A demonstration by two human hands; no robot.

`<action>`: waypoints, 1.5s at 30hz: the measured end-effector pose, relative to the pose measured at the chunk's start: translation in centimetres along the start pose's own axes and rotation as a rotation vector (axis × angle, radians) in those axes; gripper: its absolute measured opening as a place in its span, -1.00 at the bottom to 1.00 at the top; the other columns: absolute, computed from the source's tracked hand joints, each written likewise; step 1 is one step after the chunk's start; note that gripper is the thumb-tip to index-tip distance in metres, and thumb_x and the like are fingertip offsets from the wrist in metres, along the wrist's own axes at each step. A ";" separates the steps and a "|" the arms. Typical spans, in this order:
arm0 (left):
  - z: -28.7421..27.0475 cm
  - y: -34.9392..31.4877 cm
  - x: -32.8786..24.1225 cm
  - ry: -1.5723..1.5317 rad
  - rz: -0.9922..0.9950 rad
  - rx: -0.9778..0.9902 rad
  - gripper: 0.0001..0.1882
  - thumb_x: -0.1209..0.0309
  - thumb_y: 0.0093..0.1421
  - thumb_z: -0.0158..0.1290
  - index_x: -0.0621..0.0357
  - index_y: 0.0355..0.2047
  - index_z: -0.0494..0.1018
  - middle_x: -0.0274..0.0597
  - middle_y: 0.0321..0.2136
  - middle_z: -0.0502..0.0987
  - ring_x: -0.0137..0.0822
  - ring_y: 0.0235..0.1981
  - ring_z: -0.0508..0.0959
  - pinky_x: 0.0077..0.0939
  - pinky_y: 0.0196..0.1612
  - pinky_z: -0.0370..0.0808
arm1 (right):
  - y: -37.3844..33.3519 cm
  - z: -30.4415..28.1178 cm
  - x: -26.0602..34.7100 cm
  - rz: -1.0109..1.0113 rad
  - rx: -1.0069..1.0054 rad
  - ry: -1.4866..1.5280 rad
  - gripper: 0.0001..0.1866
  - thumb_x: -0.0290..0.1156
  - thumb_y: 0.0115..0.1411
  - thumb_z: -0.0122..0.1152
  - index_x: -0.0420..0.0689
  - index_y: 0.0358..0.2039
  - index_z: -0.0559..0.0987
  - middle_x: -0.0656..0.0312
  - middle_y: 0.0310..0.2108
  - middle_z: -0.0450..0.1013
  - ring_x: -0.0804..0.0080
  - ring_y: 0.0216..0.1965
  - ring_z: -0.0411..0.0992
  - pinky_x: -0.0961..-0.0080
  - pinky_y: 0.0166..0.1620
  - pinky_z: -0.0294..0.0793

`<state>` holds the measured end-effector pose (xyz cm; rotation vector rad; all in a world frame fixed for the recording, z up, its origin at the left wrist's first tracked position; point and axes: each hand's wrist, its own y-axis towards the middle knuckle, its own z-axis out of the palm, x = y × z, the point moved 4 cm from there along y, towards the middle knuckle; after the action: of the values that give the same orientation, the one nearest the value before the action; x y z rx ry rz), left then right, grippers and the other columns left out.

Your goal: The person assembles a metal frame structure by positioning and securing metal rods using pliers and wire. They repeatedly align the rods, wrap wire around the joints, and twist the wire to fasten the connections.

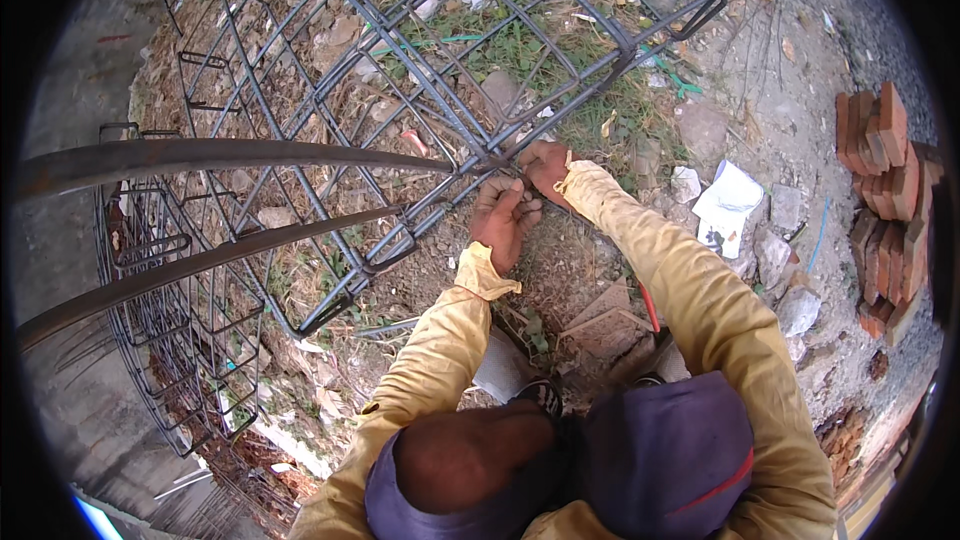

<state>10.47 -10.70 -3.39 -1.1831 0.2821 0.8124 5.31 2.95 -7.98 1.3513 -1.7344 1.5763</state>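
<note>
Both hands meet at a corner of a rebar cage [420, 90] made of dark steel bars and square stirrups. My left hand [503, 222] is closed, thumb and fingers pinched together just below a bar joint; what they hold is too small to make out. Right beside it, my right hand [545, 170] curls against the bar end, its fingertips partly hidden, so I cannot see what is in them. Two brown, flat-looking bars [240, 153] run in from the left and end at the cage close to my hands.
More stirrup cages [170, 310] lie at the left beside a grey concrete surface. Bricks [890, 210] are stacked at the far right. Stones, a white crumpled sheet [728, 202] and weeds cover the ground. A thin red rod-like thing [650, 308] shows by my right forearm.
</note>
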 end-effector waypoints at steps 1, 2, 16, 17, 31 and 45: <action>-0.3 0.2 0.5 0.053 -0.040 -0.024 -0.90 0.37 0.28 0.10 -0.01 -0.27 0.39 -0.35 -0.42 0.49 -0.41 -0.36 0.53 -0.48 -0.30 0.50 | 0.2 0.2 -0.4 -0.005 0.003 0.071 -0.76 -0.46 0.14 0.10 -0.26 -0.21 0.60 0.02 -0.30 0.58 0.26 -0.21 0.55 0.37 -0.08 0.49; -0.7 0.5 0.5 0.165 -0.040 -0.027 -0.90 0.37 0.27 0.11 0.00 -0.28 0.40 -0.35 -0.42 0.50 -0.43 -0.37 0.53 -0.50 -0.31 0.49 | 0.6 0.3 -0.8 -0.010 0.005 0.142 -0.79 -0.49 0.15 0.11 -0.28 -0.23 0.59 0.06 -0.36 0.59 0.33 -0.27 0.55 0.39 -0.13 0.49; -1.3 -0.2 -5.8 1.325 0.311 -0.376 -0.79 0.32 0.12 0.14 0.19 -0.31 0.50 0.12 -0.40 0.58 0.10 -0.31 0.58 -0.07 -0.20 0.48 | 0.4 -0.5 0.5 -0.016 0.051 0.134 -0.78 -0.49 0.16 0.07 -0.30 -0.24 0.61 0.13 -0.44 0.60 0.39 -0.34 0.52 0.45 -0.13 0.47; -1.5 0.1 -5.7 1.337 0.359 -0.414 -0.76 0.30 0.11 0.15 0.20 -0.30 0.52 0.13 -0.40 0.58 0.09 -0.30 0.59 -0.10 -0.20 0.48 | 0.3 -0.5 0.5 0.000 0.043 0.126 -0.77 -0.49 0.17 0.07 -0.29 -0.23 0.61 0.13 -0.44 0.60 0.39 -0.33 0.52 0.45 -0.12 0.47; -3.2 3.3 -4.7 1.276 0.578 -0.481 -0.59 0.39 0.12 0.10 0.17 0.01 0.41 0.36 -0.01 0.40 0.33 0.02 0.40 0.05 0.05 0.36 | 0.1 -0.2 0.5 0.035 0.063 0.170 -0.73 -0.47 0.18 0.07 -0.26 -0.13 0.59 0.16 -0.43 0.59 0.54 -0.54 0.38 0.51 -0.40 0.40; -1.4 1.9 -5.5 1.014 0.610 -0.332 -0.70 0.47 0.10 0.01 0.36 -0.17 0.53 0.10 -0.42 0.60 -0.14 -0.41 0.59 -0.31 -0.31 0.46 | 0.0 -0.3 0.8 0.048 0.029 0.114 -0.72 -0.47 0.09 0.10 -0.25 -0.20 0.62 0.11 -0.43 0.62 0.30 -0.26 0.58 0.40 -0.08 0.50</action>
<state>5.63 -13.96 -1.99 -1.7996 1.4360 0.7212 4.87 2.92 -7.22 1.2171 -1.6932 1.6771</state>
